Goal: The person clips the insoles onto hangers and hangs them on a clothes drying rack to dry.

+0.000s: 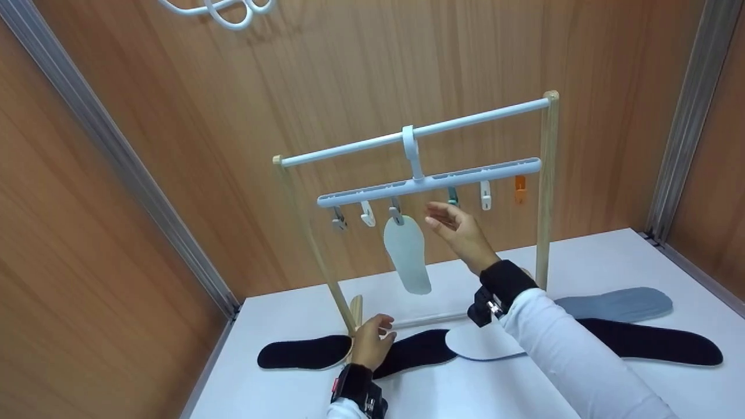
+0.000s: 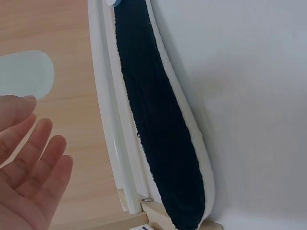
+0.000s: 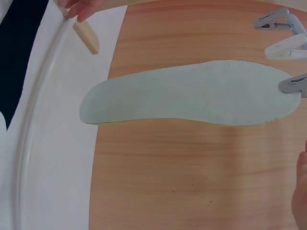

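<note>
A wall of brown wood-grain panel (image 1: 87,250) fills the left side, joined at the corner by a silver metal strip (image 1: 116,151) to a matching back panel (image 1: 361,70). A looped white rod (image 1: 233,25) shows high on it. A smooth white tabletop (image 1: 465,398) runs across below, to a second silver metal strip (image 1: 681,128) at right.

On it is one pale wooden frame (image 1: 547,192) with a light-blue top bar (image 1: 483,120). From this hangs one light-blue plastic hanger (image 1: 483,176) with six clips, left to right: grey (image 1: 339,219), white (image 1: 368,215), grey (image 1: 395,214), teal (image 1: 453,195), white (image 1: 485,196), orange (image 1: 520,190). The third grips one pale green insole (image 1: 407,256), hanging toe-up or heel-up, I cannot tell.

Five flat insoles show on the tabletop: black (image 1: 302,352), black (image 1: 416,350), white (image 1: 480,342), grey (image 1: 617,304) and black (image 1: 657,341).

The left hand (image 1: 371,342), empty, fingers loosely bent, is near the frame's left foot. The right hand (image 1: 463,235), also empty with relaxed fingers, is just right of the green insole, near the teal clip.
</note>
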{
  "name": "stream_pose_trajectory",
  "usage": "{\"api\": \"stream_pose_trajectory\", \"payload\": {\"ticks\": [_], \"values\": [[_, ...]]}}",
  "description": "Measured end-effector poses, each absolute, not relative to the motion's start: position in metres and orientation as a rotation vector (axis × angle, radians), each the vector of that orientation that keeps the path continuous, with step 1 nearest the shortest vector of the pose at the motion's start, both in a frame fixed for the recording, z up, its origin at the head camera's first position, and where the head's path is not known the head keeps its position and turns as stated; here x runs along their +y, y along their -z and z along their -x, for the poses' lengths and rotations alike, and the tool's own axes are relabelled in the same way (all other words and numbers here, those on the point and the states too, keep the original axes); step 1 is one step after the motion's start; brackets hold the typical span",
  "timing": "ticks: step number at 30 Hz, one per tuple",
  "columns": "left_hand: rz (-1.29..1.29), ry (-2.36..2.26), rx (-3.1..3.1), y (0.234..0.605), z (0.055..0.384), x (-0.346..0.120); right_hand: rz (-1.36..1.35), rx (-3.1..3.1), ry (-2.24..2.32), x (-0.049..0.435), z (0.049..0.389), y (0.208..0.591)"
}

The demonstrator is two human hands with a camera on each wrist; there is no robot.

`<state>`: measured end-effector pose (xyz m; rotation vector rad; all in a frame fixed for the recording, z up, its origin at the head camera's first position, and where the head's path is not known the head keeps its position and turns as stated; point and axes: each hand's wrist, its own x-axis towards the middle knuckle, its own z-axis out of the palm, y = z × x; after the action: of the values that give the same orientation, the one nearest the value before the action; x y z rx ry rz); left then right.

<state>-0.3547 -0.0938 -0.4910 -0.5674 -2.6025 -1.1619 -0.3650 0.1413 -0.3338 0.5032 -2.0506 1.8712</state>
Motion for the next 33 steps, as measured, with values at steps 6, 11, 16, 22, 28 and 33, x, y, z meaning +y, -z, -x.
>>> {"api": "stream_pose_trajectory", "payload": {"ticks": [6, 11, 16, 22, 28, 33], "values": [[0.585, 1.144, -2.620, 0.492, 0.358, -0.087, -0.492, -2.061, -1.859, 0.143, 0.365, 0.332], [0.593, 1.107, -2.649, 0.495, 0.361, -0.081, -0.486, -2.056, -1.857, 0.145, 0.365, 0.332], [0.615, 1.030, -2.685, 0.501, 0.363, -0.077, -0.477, -2.066, -1.863, 0.145, 0.365, 0.332], [0.677, 0.884, -2.706, 0.510, 0.362, -0.075, -0.471, -2.053, -1.877, 0.143, 0.363, 0.333], [0.662, 0.767, -2.735, 0.523, 0.359, -0.072, -0.454, -2.047, -1.892, 0.143, 0.363, 0.335], [0.616, 0.651, -2.775, 0.533, 0.358, -0.069, -0.458, -2.038, -1.897, 0.142, 0.364, 0.335]]}}
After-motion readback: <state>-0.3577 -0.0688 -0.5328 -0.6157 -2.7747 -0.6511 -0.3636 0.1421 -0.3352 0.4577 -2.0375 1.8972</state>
